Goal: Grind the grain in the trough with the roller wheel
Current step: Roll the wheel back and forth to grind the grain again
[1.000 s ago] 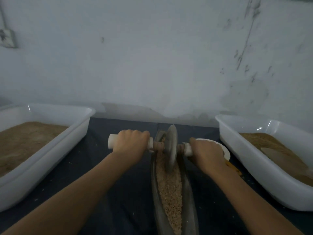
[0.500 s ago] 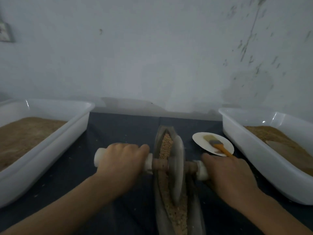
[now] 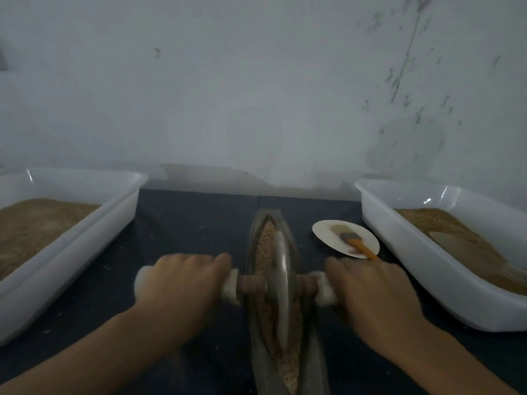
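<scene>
A long, narrow boat-shaped trough (image 3: pixel 313 357) runs away from me down the middle of the dark table, filled with tan grain (image 3: pixel 265 243). A grey roller wheel (image 3: pixel 281 289) stands upright in the trough near its middle, on a wooden axle with white handle ends. My left hand (image 3: pixel 182 283) grips the left handle (image 3: pixel 231 285). My right hand (image 3: pixel 370 292) grips the right handle (image 3: pixel 323 289). The image is motion-blurred.
A white tub (image 3: pixel 71 252) of brown grain stands at the left. At the right, another white tub (image 3: pixel 399 246) holds grain and a scoop (image 3: pixel 467 249). A small white plate (image 3: pixel 322 232) with an orange-handled brush (image 3: pixel 356 243) lies between trough and right tub. A wall (image 3: pixel 256 95) rises behind.
Both hands have pulled the roller wheel toward me along the trough, from its far end to about its middle. The plate and brush, earlier hidden behind my right hand, now show.
</scene>
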Demonstrator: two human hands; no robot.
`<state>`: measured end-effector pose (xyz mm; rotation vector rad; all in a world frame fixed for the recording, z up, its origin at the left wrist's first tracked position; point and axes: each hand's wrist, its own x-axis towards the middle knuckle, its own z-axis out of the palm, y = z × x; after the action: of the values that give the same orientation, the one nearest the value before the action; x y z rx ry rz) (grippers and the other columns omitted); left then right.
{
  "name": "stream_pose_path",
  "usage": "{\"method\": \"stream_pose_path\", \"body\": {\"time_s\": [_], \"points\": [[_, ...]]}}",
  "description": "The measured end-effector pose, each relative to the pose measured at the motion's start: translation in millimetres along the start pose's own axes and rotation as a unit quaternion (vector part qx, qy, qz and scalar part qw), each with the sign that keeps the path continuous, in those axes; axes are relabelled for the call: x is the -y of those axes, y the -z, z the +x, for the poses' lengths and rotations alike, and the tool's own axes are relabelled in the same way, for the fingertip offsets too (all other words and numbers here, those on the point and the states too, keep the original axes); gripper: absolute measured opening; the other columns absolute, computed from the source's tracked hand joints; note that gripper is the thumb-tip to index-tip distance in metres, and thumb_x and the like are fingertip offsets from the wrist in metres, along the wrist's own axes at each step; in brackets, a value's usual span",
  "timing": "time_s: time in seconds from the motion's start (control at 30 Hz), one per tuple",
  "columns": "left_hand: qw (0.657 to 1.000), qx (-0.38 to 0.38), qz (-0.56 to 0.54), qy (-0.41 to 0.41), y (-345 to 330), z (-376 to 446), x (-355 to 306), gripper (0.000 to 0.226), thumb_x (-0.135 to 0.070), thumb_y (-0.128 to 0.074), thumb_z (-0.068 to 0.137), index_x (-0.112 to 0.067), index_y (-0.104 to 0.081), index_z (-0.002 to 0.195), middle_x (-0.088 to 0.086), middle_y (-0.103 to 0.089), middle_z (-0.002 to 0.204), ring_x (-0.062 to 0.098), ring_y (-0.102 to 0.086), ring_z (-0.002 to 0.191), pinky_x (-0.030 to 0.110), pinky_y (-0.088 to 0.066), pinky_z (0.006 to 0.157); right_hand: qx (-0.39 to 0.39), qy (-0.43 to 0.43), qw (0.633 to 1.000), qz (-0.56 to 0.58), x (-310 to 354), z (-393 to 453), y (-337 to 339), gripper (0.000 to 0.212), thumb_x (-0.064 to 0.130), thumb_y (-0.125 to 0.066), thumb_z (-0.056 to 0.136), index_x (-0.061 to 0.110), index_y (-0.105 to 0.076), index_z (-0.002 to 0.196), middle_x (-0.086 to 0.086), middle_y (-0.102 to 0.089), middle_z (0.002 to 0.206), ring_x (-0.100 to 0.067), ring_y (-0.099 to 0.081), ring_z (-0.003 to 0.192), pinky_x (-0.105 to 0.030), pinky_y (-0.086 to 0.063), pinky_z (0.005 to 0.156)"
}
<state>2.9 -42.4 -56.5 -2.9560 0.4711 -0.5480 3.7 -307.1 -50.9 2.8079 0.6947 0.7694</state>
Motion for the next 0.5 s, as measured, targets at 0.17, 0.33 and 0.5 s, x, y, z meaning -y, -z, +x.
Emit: {"method": "stream_pose_path", "body": {"time_s": [0.17, 0.33, 0.5], "points": [[0.997, 0.001, 0.053, -0.048, 23.4, -14.1, -13.6, 0.052, -0.045, -0.077, 0.057, -0.035, -0.031, 0.079, -0.012, -0.039, 0.064, 0.009, -0.045, 0.055, 0.026, -0.021, 0.052, 0.203, -0.070, 0.976, 0.036, -2.9, -17.6, 2.5, 0.042, 0.053, -0.061, 0.079, 0.042, -0.021, 0.072, 0.015, -0.044, 0.082, -0.004, -0.053, 0.086, -0.025, -0.040, 0.071], [0.997, -0.009, 0.072, 0.022, -8.4, 51.1, -2.9, 0.027, -0.033, -0.060, 0.084, -0.030, -0.033, 0.085, -0.006, -0.058, 0.088, 0.018, -0.058, 0.079, 0.033, -0.033, 0.062, 0.096, -0.071, 0.992, 0.036, -23.9, 20.2, -46.2, 0.029, 0.051, -0.063, 0.077, 0.039, -0.036, 0.077, 0.011, -0.052, 0.073, -0.007, -0.055, 0.072, -0.026, -0.030, 0.051], [0.996, -0.004, 0.071, 0.055, -16.0, 90.4, 6.9, 0.016, -0.028, -0.060, 0.085, -0.025, -0.046, 0.094, -0.001, -0.063, 0.096, 0.024, -0.062, 0.086, 0.035, -0.039, 0.066, 0.064, -0.123, 0.990, -0.001, -34.8, 76.0, -67.2, 0.020, 0.042, -0.060, 0.080, 0.030, -0.045, 0.086, 0.008, -0.054, 0.073, -0.015, -0.056, 0.068, -0.034, -0.048, 0.059]]}}
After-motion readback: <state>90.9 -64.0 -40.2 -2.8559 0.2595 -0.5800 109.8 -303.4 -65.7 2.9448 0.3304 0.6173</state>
